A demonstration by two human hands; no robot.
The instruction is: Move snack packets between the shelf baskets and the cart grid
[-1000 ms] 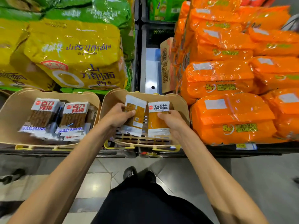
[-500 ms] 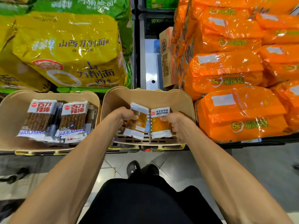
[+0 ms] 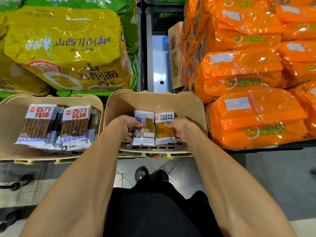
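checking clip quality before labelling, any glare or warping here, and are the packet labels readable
Head view: glare on the orange bags and yellow bag; edges bow, wide-angle; header on the right packet is sharp, print on the left packet unreadable.

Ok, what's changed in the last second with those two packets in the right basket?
The left hand with the left packet and right hand with the right packet sank deeper into the right basket. Both still grip; nothing let go. The left basket and its stick packets stayed put.
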